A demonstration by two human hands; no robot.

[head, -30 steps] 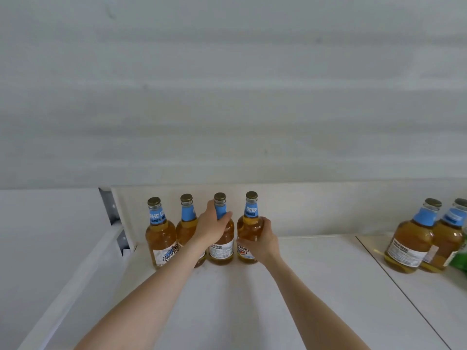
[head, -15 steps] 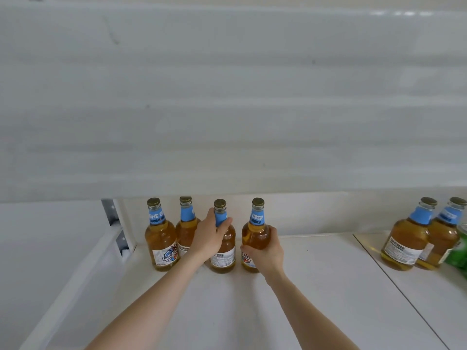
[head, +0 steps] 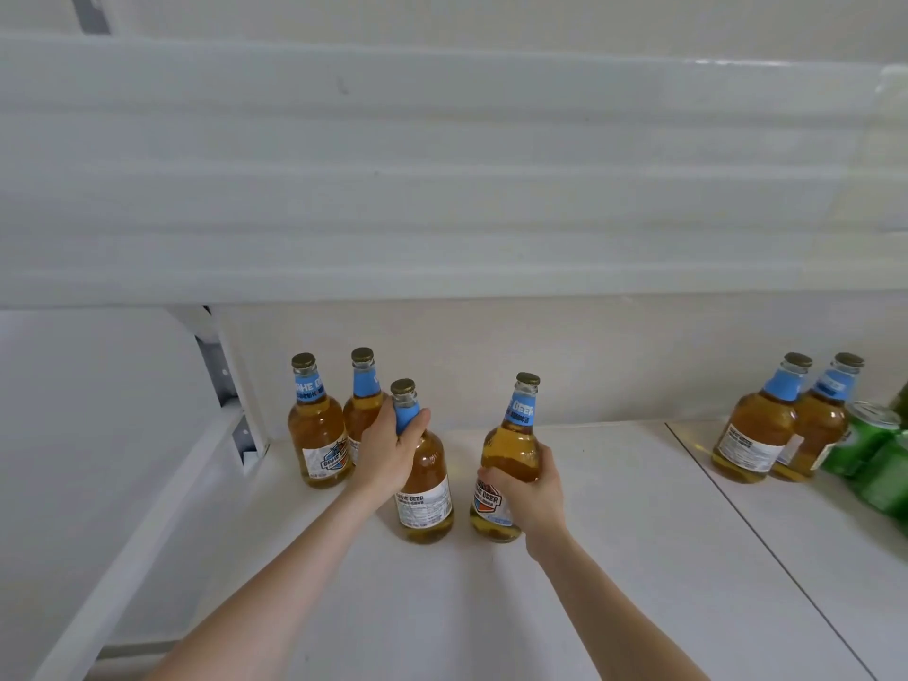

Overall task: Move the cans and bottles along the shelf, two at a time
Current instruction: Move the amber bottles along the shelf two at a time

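Observation:
Amber beer bottles with blue neck labels and gold caps stand on a white shelf (head: 614, 557). My left hand (head: 390, 452) grips the neck and shoulder of one bottle (head: 425, 493). My right hand (head: 530, 489) wraps the body of another bottle (head: 511, 435), tilted slightly right. Both held bottles are out in front of the row. Two more bottles (head: 317, 430) (head: 363, 405) remain at the back left by the wall. A further pair of bottles (head: 756, 430) (head: 815, 425) stands at the far right.
Green cans (head: 869, 444) sit at the right edge beside the far pair. A white shelf board (head: 442, 164) hangs overhead. A grey metal bracket (head: 221, 376) and the shelf's side rail bound the left. A seam (head: 737, 523) splits the shelf surface.
Both hands have pulled their two bottles forward, away from the back row and apart from each other. The camera view has dropped closer to the shelf.

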